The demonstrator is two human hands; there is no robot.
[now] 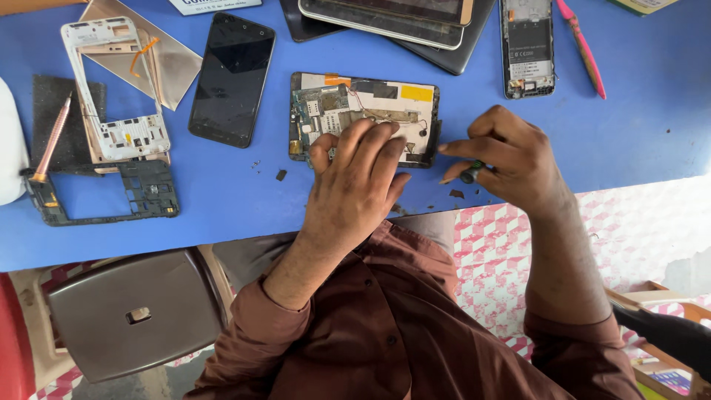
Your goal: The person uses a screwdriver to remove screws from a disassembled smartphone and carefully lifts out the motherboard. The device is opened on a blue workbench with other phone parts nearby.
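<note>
Your left hand (355,174) is pressing spread fingers on the open phone (363,118). Your right hand (500,159), just right of it, is pinching what is maybe a small dark tool (472,173).

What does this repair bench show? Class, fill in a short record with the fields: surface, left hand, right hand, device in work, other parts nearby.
surface: blue table
left hand: left hand lies flat on the opened device, fingers spread
right hand: right hand pinches a small dark tool at the device's right edge
device in work: opened device, circuit board and yellow tape exposed
other parts nearby: black phone; white frame; dark frame; pink tool; grey stool
</note>
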